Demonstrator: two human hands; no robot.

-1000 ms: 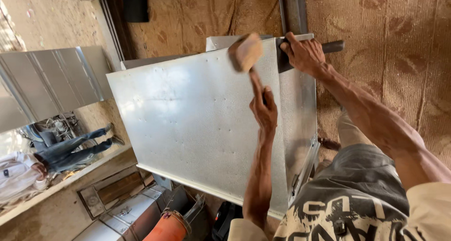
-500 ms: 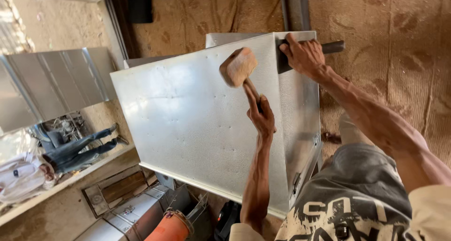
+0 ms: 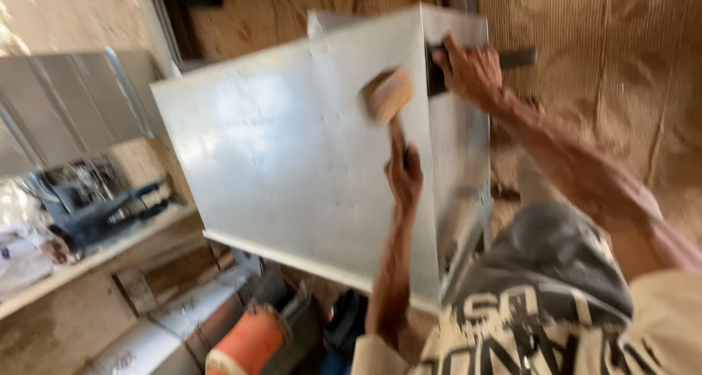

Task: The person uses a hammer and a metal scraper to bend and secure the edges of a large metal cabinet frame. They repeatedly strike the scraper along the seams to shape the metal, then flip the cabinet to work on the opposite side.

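In two hands: one mallet

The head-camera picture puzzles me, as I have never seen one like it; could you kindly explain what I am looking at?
The picture comes from a camera worn on a person's head, looking down along their own arms, so there is no machine, only two bare hands. The left hand grips the handle of a wooden mallet, whose head is against a large box of shiny sheet metal near its corner edge. The right hand holds a dark flat bar against the side of that box. The picture is blurred. Lower left you can make out a bench with dark tools on it, more folded metal sheets behind it, and an orange cylinder below.
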